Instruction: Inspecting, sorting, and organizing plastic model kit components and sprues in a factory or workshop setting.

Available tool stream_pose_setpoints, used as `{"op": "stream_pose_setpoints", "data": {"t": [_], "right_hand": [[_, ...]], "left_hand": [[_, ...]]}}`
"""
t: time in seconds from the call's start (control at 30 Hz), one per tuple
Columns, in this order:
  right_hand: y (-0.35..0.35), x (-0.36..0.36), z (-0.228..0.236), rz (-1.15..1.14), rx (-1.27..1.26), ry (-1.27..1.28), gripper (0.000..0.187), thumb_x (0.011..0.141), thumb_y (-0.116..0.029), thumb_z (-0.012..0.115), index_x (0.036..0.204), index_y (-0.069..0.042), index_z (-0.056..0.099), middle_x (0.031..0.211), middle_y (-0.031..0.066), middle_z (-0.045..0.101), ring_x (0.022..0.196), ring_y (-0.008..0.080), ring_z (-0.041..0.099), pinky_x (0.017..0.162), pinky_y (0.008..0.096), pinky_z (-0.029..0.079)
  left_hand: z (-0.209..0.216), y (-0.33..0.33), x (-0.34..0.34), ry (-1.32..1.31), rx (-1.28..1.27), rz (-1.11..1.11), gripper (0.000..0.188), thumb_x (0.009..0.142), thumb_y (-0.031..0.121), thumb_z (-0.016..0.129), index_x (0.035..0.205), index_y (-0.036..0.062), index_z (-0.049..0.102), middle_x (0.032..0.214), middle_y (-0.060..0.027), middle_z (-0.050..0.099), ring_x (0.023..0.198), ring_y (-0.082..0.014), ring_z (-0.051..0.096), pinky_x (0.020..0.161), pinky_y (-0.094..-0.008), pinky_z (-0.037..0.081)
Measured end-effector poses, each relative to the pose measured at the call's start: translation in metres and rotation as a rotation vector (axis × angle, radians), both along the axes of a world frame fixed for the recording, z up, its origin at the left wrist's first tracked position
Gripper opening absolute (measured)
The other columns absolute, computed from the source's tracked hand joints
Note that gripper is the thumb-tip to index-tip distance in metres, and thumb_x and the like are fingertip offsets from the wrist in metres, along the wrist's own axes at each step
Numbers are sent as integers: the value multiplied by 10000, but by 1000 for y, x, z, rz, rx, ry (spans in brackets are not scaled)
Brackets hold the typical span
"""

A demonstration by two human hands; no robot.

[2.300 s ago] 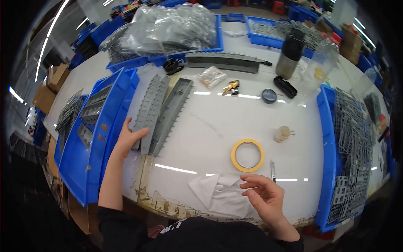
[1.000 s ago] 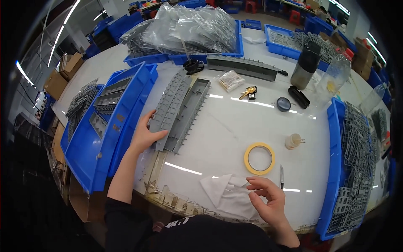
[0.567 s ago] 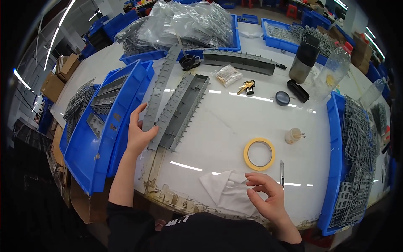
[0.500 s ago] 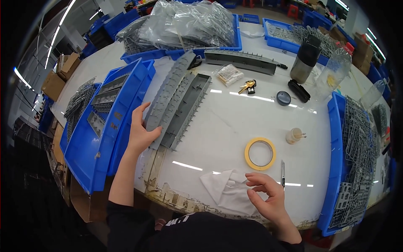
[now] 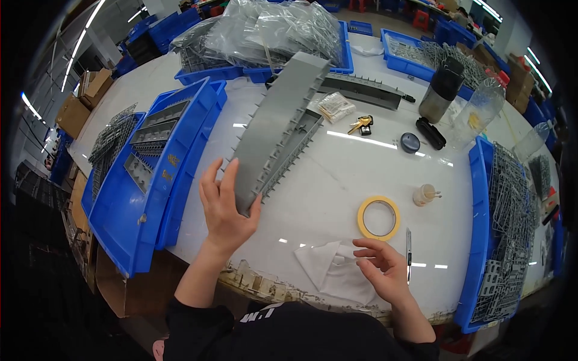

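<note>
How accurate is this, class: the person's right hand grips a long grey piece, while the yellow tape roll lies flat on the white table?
Wrong side: the head view shows the left hand gripping the long grey piece. The yellow tape roll does lie flat on the white table.

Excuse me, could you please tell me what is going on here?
A person's left hand holds a long grey panel with spiked edges by its near end, slanting over a similar grey trough-shaped piece on the glossy white table. The right hand is empty, loosely curled near a crumpled white cloth and a yellow tape roll.
</note>
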State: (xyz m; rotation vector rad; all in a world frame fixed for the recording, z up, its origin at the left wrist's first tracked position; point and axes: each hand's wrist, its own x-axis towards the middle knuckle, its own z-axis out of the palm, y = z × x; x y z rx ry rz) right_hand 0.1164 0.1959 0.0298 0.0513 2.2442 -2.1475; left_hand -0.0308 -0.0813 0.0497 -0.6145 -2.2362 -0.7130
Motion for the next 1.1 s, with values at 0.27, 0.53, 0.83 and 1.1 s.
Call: {"op": "stream_pose_setpoints", "data": {"t": [0.27,0.53,0.83,1.1], "right_hand": [[-55,-42,23,-294,-580,-117,476,895,-146,627,1289,6,407,1074,155,598,896,212,614,764,280,520],[-52,-97,9,-237,-554,-375,386,900,-183,636,1154,33,444,949,119,577,763,193,613,657,312,534],[-83,-170,3,-112,-389,-464,333,895,-189,644,1093,43,509,907,130,596,762,188,609,693,338,562],[-91,-178,0,-107,-307,-406,471,884,-176,653,1213,97,455,1003,168,584,823,222,616,740,352,566]], "left_hand": [[-25,48,65,218,-319,-194,717,649,216,740,1316,112,499,1354,-230,403,1059,-297,516,1049,-613,261],[-7,-34,-12,-219,63,-177,796,765,345,707,1376,-29,361,1338,-239,420,1170,-355,463,1032,-427,351],[-31,-63,-36,-802,191,193,828,738,295,725,1379,-26,310,1148,-221,527,989,-337,554,875,-425,449],[-33,-70,-36,-629,585,10,773,701,136,744,1345,-18,346,1119,-184,540,926,-274,567,814,-353,476]]}}
